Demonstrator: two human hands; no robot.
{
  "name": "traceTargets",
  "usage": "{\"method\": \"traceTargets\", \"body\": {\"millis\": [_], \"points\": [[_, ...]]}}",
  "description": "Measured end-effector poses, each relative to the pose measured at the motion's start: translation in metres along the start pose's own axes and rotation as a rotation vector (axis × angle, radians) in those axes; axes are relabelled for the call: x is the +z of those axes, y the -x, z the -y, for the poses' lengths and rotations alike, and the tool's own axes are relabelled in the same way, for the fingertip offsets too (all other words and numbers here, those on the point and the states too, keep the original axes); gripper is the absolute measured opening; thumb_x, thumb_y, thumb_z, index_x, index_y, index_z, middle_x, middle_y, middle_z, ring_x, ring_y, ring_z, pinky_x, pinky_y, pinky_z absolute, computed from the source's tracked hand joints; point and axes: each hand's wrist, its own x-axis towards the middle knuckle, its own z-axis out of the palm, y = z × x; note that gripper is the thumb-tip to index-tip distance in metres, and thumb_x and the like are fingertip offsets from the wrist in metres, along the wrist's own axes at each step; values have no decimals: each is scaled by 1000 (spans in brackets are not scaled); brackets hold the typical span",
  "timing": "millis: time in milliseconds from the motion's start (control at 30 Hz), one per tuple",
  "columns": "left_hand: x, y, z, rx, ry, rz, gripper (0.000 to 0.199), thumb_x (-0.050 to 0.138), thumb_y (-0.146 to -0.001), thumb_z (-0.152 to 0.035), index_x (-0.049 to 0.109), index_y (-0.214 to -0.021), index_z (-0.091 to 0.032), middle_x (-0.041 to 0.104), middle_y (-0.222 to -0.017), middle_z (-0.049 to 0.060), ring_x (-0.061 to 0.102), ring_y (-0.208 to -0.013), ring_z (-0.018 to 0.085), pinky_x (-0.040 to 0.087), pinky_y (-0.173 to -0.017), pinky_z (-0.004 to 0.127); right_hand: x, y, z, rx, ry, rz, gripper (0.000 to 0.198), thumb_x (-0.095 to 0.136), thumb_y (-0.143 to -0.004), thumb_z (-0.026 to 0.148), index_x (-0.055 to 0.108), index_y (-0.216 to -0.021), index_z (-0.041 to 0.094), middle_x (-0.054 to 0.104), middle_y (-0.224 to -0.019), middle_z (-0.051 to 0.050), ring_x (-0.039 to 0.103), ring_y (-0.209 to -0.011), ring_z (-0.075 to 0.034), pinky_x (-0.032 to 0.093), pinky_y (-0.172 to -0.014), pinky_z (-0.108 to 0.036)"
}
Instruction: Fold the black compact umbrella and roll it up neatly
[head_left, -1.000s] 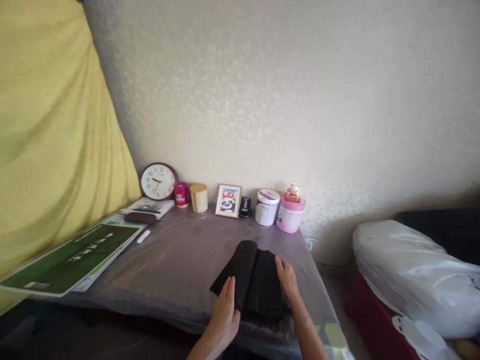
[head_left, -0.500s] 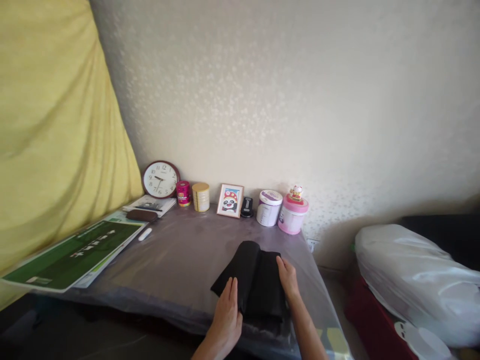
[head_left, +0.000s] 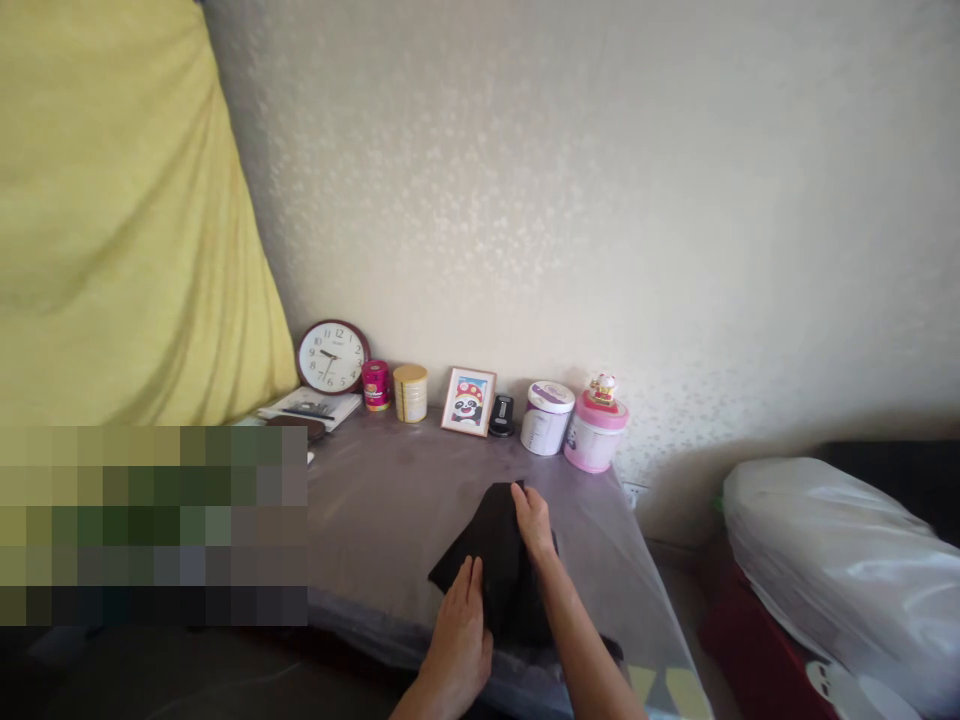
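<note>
A folded black cloth [head_left: 484,535], perhaps a garment, lies near the front edge of the covered table [head_left: 375,520]. My left hand [head_left: 457,630] grips its near-left edge, with long fingers on top and the thumb at the side. Further up, my right hand [head_left: 531,520] pinches the cloth's top edge, close to the middle. My right forearm hides part of the cloth. A small dark end of it pokes out to the right of that forearm.
Along the wall stand a clock [head_left: 334,357], a magenta tin [head_left: 376,386], a yellow canister [head_left: 410,394], a panda picture frame [head_left: 468,402], a black device [head_left: 501,415], a white tub [head_left: 547,420] and a pink tub [head_left: 595,440]. A plastic-wrapped bundle [head_left: 840,560] sits at right. Pixelation hides the left.
My right hand has moved left and slightly up, bringing the cloth's right side over toward the left. My left hand stays at its place on the cloth. The view has shifted slightly.
</note>
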Motion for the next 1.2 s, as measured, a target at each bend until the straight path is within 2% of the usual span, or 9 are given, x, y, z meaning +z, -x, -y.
{"method": "traceTargets", "body": {"millis": [267, 367, 567, 700, 767, 833, 933, 1067, 1200], "points": [[-7, 5, 2, 30, 26, -47, 65, 42, -62, -8, 42, -127, -3, 25, -146, 17, 22, -135, 24, 23, -110, 36, 23, 1, -4, 68, 118, 76, 25, 49, -77, 34, 64, -84, 16, 69, -79, -10, 64, -79, -22, 45, -66, -27], [-3, 6, 8, 38, 44, -91, 63, 43, -64, -12, 41, -127, -6, 28, -145, 16, 26, -133, 24, 26, -109, 36, 26, 1, -4, 91, 164, 121, 26, 50, -78, 32, 64, -93, 15, 70, -83, -11, 65, -85, -23, 46, -69, -27], [13, 14, 29, 74, 81, -181, 60, 42, -73, -21, 35, -131, -9, 40, -137, 17, 38, -127, 26, 35, -104, 42, 27, 5, 4, 115, 178, 231, 30, 48, -81, 32, 58, -104, 14, 70, -80, -8, 66, -67, -19, 47, -59, -26], [6, 24, 27, 36, 29, -264, 51, 38, -79, -22, 40, -127, -6, 44, -133, 19, 41, -125, 27, 37, -102, 42, 25, 12, 14, 104, 87, 392, 30, 40, -86, 35, 54, -104, 16, 68, -64, -1, 61, -47, -12, 42, -48, -21], [-4, 26, 17, 69, -4, -300, 45, 36, -80, -21, 45, -124, -11, 43, -135, 15, 39, -126, 26, 36, -102, 43, 23, 15, 20, 61, 89, 444, 26, 39, -87, 33, 56, -97, 18, 68, -65, 1, 59, -46, -9, 41, -50, -19], [-13, 26, 6, 142, -33, -257, 46, 38, -79, -19, 47, -124, -16, 38, -140, 11, 36, -128, 26, 34, -105, 44, 22, 17, 24, -2, 139, 455, 23, 40, -86, 31, 59, -89, 19, 69, -67, 2, 59, -46, -8, 41, -53, -19], [-17, 20, -4, 228, -63, -147, 69, 44, -68, -13, 32, -136, -19, 19, -149, 6, 20, -135, 27, 23, -110, 45, 19, 23, 28, -99, 198, 455, 24, 39, -87, 27, 61, -84, 20, 70, -69, 2, 60, -50, -9, 41, -54, -20], [-7, 13, -3, 134, -119, -61, 89, 44, -57, -7, 15, -141, -16, 12, -150, 6, 14, -137, 29, 22, -110, 46, 9, 41, 29, -290, 189, 479, 25, 40, -88, 26, 65, -91, 23, 71, -74, 1, 63, -71, -13, 46, -67, -22], [4, 10, 2, 77, -188, -70, 87, 42, -55, -1, 21, -139, -12, 20, -148, 12, 21, -135, 29, 27, -108, 45, -1, 58, 19, -543, 134, 466, 26, 42, -90, 28, 67, -96, 24, 71, -90, -2, 59, -94, -15, 45, -85, -27]]}}
